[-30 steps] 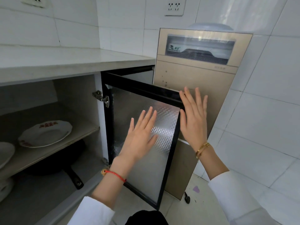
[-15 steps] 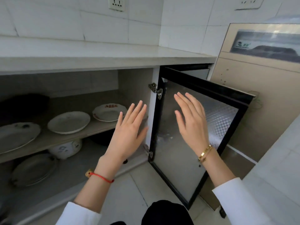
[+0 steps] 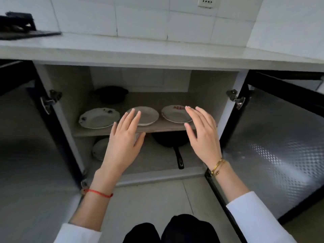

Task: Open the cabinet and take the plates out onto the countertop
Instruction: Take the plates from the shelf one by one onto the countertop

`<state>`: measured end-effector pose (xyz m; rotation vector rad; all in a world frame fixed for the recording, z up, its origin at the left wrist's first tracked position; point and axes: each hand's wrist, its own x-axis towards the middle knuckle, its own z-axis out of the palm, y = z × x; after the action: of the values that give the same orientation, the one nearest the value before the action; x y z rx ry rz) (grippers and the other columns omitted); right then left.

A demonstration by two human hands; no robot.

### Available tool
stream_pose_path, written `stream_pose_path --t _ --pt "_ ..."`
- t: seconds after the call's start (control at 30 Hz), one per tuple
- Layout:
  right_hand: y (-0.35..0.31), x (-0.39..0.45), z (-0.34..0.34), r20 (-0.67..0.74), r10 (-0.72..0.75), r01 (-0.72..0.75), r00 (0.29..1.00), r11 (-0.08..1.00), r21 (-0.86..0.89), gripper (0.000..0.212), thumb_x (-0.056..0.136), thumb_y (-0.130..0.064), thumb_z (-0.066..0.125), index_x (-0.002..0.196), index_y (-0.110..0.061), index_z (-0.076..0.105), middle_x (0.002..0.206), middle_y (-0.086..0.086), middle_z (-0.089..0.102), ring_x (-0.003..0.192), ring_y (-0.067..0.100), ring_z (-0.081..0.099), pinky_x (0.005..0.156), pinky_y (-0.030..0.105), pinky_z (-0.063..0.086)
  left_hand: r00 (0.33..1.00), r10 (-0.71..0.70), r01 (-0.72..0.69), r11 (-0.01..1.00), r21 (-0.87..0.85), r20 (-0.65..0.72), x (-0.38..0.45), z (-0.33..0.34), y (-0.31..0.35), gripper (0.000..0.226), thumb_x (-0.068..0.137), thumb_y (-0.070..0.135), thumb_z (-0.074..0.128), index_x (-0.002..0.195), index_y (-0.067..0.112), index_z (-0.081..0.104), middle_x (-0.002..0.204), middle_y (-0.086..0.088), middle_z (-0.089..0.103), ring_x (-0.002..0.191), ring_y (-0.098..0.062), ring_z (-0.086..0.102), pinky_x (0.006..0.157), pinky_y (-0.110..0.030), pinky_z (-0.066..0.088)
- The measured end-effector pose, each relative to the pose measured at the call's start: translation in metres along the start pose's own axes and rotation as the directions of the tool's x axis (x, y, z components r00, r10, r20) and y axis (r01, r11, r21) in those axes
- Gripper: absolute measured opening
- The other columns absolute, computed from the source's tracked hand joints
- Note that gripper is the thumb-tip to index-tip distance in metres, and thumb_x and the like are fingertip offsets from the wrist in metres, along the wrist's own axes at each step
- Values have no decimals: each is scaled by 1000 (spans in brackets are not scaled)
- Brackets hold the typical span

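Note:
The cabinet under the countertop stands open, its left door and right door swung wide. Three white plates lie side by side on the upper shelf: a left plate, a middle plate and a right plate with red marks. My left hand hovers open in front of the middle plate, covering its near left edge. My right hand is open too, just right of the right plate. Neither hand holds anything.
A black pot sits at the back of the shelf. Below lie a black frying pan, handle toward me, and a white dish. A dark stove occupies the countertop's left end. My knees are at the bottom.
My view has swung left from the right door to face the open cabinet squarely. Both hands have left the door and moved in toward the shelf with the plates.

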<state>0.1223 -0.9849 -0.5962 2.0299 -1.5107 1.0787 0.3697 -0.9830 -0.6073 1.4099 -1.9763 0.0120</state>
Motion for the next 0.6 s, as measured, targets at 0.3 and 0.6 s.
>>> stream_pose_path --t 0.3,0.6 --pt "-50 36 109 169 -84 45 982 973 227 43 99 -29 48 140 -18 46 138 -1 56 136 15 40 113 28 27 948 -287 301 948 97 -139 -13 -20 -89 56 95 24 55 145 7 39 146 -13 45 131 -33 44 105 -49 42" --pt "-86 74 208 320 -123 26 939 956 291 36 98 -28 49 130 -13 56 124 7 63 119 24 54 100 40 44 876 -479 482 860 170 -62 15 -8 -158 53 95 21 52 144 7 39 134 -19 50 120 -39 45 92 -53 46"
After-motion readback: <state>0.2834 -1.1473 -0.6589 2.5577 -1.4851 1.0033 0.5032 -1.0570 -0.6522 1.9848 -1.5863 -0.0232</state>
